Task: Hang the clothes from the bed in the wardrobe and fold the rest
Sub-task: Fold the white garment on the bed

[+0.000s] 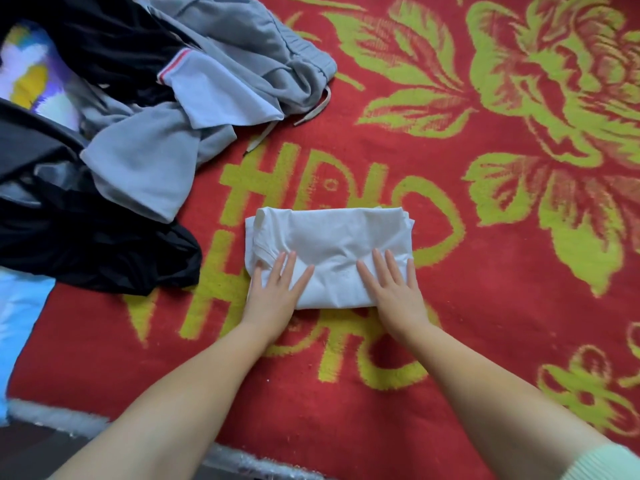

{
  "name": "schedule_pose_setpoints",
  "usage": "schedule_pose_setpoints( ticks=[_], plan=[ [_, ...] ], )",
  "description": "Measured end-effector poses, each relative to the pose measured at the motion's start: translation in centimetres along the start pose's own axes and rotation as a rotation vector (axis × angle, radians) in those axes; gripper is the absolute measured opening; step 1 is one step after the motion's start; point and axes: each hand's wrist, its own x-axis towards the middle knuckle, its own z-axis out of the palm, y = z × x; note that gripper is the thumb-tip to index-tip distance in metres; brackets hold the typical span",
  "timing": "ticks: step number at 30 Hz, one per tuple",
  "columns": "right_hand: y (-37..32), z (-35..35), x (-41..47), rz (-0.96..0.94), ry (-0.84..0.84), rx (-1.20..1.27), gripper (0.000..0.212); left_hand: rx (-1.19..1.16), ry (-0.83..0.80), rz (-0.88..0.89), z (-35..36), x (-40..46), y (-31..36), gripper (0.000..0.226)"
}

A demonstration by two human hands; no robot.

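Keep left hand and right hand flat, fingers straight, spread, holding nothing. Press shirt ahead of fingertips, smoothing outward, away from pile.

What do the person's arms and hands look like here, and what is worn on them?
Both forearms are bare. The left hand and the right hand wear no gloves, and no rings or watch are visible. The nails look short and unpainted. At the lower right corner, a pale mint-green ribbed knit sleeve, pushed up, covers the right upper arm. No sleeve shows on the left arm in this view.
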Motion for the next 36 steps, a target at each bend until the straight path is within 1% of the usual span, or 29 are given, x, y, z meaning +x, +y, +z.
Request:
schedule_pose_setpoints(
  ticks=[1, 2, 4, 5, 7, 8, 10, 13, 15, 17, 21, 23, 25, 29, 31, 36],
  plan=[
    [-0.1, -0.5, 0.3, -0.008, -0.031, 0.032, 0.078, 0.004, -0.007, 0.007, -0.1, 0.1, -0.1, 0.070],
    [-0.1, -1.2, 0.4, -0.006, -0.096, 0.050, 0.073, -0.002, -0.018, 0.013, -0.3, 0.2, -0.2, 0.071],
    [-0.2, -3.0, 0.0, -0.020, -0.184, 0.037, 0.069, -0.025, -0.028, 0.011, -1.2, -0.1, -0.5, 0.077],
    [-0.2, -3.8, -0.2, -0.040, -0.190, 0.035, 0.069, -0.031, -0.037, 0.004, -1.7, -0.4, -0.6, 0.079],
    [-0.1, -6.2, -0.4, -0.078, -0.163, 0.025, 0.069, -0.062, 0.016, 0.010, -3.9, -1.2, -1.1, 0.079],
    [0.0, -7.7, -0.6, -0.098, -0.149, 0.009, 0.070, -0.059, -0.021, 0.006, -5.4, -1.6, -1.3, 0.078],
    [-0.2, -11.0, -1.5, -0.132, -0.155, -0.033, 0.072, -0.035, -0.148, -0.022, -8.9, -2.9, -1.7, 0.076],
    [-1.2, -15.3, -3.0, -0.191, -0.183, -0.072, 0.072, -0.012, -0.127, -0.030, -12.0, -5.6, -2.2, 0.075],
    [-2.3, -17.7, -4.3, -0.281, -0.187, -0.082, 0.074, -0.002, -0.097, -0.067, -13.5, -8.8, -2.6, 0.075],
    [-3.6, -19.3, -5.0, -0.357, -0.214, -0.079, 0.076, 0.000, -0.079, -0.134, -14.7, -12.2, -2.7, 0.074],
    [-7.9, -22.3, -6.8, -0.539, -0.251, -0.146, 0.075, -0.095, -0.025, -0.297, -15.2, -20.2, -2.2, 0.069],
    [-10.9, -23.5, -8.2, -0.652, -0.245, -0.202, 0.075, -0.167, 0.013, -0.389, -14.6, -25.2, -1.5, 0.071],
    [-13.9, -24.1, -9.7, -0.740, -0.248, -0.234, 0.073, -0.263, 0.016, -0.506, -13.6, -29.8, -0.4, 0.074],
    [-19.9, -24.2, -13.8, -0.907, -0.276, -0.319, 0.073, -0.403, 0.051, -0.683, -11.1, -38.7, 2.9, 0.067],
    [-24.1, -23.6, -16.9, -1.018, -0.286, -0.403, 0.074, -0.460, 0.050, -0.809, -10.1, -44.5, 5.4, 0.064],
    [-33.1, -21.9, -24.2, -1.203, -0.329, -0.549, 0.075, -0.597, 0.077, -1.010, -7.1, -55.8, 10.1, 0.063]
  ],
)
